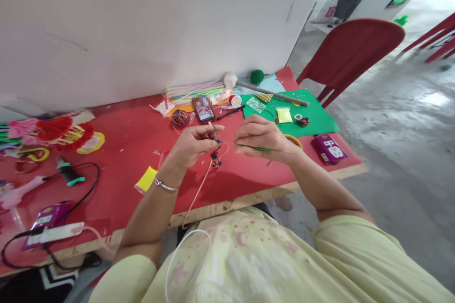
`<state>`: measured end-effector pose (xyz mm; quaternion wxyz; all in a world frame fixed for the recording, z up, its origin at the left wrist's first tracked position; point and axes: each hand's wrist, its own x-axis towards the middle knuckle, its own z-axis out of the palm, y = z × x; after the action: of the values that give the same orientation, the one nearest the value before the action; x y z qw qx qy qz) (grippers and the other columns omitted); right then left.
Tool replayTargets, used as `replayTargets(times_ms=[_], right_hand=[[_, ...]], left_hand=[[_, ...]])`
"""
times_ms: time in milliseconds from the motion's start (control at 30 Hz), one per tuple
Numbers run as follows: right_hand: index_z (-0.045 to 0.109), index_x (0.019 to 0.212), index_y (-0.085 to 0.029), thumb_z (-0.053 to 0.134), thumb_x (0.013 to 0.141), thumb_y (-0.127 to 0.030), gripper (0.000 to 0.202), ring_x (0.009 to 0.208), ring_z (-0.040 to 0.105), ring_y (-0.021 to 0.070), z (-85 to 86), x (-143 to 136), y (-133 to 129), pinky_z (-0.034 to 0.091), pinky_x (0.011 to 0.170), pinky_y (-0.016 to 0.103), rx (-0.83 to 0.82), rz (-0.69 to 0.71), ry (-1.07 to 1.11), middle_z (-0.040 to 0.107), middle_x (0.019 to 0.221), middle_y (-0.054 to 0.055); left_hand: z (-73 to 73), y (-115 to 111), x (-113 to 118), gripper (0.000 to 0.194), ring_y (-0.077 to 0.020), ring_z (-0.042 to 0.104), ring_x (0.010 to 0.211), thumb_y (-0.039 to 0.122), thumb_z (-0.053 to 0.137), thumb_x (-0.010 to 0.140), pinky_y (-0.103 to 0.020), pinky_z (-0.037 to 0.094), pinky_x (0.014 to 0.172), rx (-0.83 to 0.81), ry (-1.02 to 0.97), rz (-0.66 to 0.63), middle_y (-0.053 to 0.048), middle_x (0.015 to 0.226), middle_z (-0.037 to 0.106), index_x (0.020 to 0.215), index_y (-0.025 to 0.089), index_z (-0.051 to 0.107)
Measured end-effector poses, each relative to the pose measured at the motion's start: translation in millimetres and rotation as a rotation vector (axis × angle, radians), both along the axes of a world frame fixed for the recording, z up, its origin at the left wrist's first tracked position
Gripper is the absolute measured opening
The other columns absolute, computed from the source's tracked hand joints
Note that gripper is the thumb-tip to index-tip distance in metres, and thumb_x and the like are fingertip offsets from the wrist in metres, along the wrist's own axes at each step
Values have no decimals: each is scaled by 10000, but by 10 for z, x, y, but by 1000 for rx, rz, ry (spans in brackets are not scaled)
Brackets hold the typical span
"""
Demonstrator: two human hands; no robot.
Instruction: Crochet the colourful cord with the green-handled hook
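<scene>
My left hand [190, 144] is closed in a pinch on a small piece of dark multicoloured yarn work [215, 157], part of which hangs below the fingers. My right hand [261, 133] grips a thin crochet hook [254, 147] with a green handle, its metal tip pointing left at the yarn work. An orange strand loops between the two hands. Behind the left hand lies a ball of variegated yarn [180, 117], a strand running from it toward the fingers. Whether the hook's tip is inside a stitch is too small to tell.
A phone [204, 108], a red-and-white spool [234, 100] and a black pen-like stick [231, 112] lie behind my hands. Right are a green sheet [320, 122] and purple box [329, 148]. A glue gun [24, 191], cords and red paper crafts [59, 130] occupy the left.
</scene>
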<state>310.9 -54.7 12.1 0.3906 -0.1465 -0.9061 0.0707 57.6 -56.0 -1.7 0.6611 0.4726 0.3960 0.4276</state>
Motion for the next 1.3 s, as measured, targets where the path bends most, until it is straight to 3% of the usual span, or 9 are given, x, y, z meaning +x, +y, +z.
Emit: replayTargets(times_ms=[133, 267, 367, 500, 600, 700, 867, 1133, 1300], right_hand=[[789, 929, -210, 677, 991, -386, 218, 906, 675, 182, -219, -99, 13, 567, 848, 370, -336, 1, 189, 759, 970, 66], [731, 815, -190, 516, 1049, -495, 441, 755, 638, 146, -574, -380, -102, 521, 638, 287, -766, -119, 500, 670, 909, 59], [698, 786, -202, 512, 1049, -498, 437, 835, 647, 162, -734, -606, -199, 539, 759, 318, -698, -259, 646, 645, 893, 49], [687, 775, -201, 509, 1053, -468, 424, 891, 652, 164, -728, -794, -222, 542, 817, 325, -571, -427, 778, 639, 932, 49], [691, 769, -201, 499, 1049, -486, 443, 964, 654, 181, -703, -861, -183, 551, 858, 337, -483, -488, 758, 645, 1007, 67], [708, 806, -209, 480, 1042, -541, 468, 1004, 645, 200, -749, -900, -153, 556, 901, 363, -393, -509, 774, 642, 1035, 77], [699, 792, -210, 506, 981, -680, 542, 953, 647, 213, -849, -951, -129, 574, 837, 364, -490, -424, 846, 643, 996, 84], [616, 790, -223, 572, 846, -827, 608, 462, 445, 81, -711, -922, 78, 381, 393, 208, -1401, -8, 973, 524, 646, -48], [617, 749, -199, 686, 826, -745, 555, 454, 479, 70, -637, -803, 163, 403, 375, 188, -1549, 106, 876, 550, 625, -48]], left_hand=[[-46, -14, 33, 443, -59, 494, 545, 137, 896, 578, -209, 350, 509, 37, -32, 19, -3, 716, 663, 1017, 184, 859], [-130, -32, 131, 441, -91, 552, 617, 172, 912, 601, -225, 430, 575, 123, -27, 93, -3, 737, 685, 1036, 201, 851], [-194, -61, 218, 375, -121, 603, 700, 209, 895, 650, -237, 470, 626, 224, 25, 237, -13, 801, 714, 1022, 212, 846], [-244, -122, 298, 275, -136, 622, 766, 225, 857, 712, -243, 496, 693, 335, 174, 429, -8, 853, 722, 986, 213, 842], [-260, -140, 331, 396, -115, 594, 713, 193, 866, 686, -229, 480, 678, 317, 172, 444, 26, 782, 682, 1080, 225, 832], [-267, -116, 338, 435, -81, 535, 603, 213, 880, 675, -207, 408, 565, 191, -38, 388, 35, 717, 649, 1107, 213, 824], [-230, -78, 276, 465, -47, 490, 509, 194, 923, 610, -184, 312, 472, 24, -228, 294, 25, 677, 664, 1064, 194, 826], [-182, -5, 48, 407, -55, 506, 516, 152, 934, 559, -197, 311, 468, -78, -225, 127, -35, 736, 740, 956, 172, 847], [-141, 9, -40, 407, -66, 518, 547, 155, 919, 580, -214, 335, 494, -18, -132, 96, -81, 871, 795, 983, 180, 861]])
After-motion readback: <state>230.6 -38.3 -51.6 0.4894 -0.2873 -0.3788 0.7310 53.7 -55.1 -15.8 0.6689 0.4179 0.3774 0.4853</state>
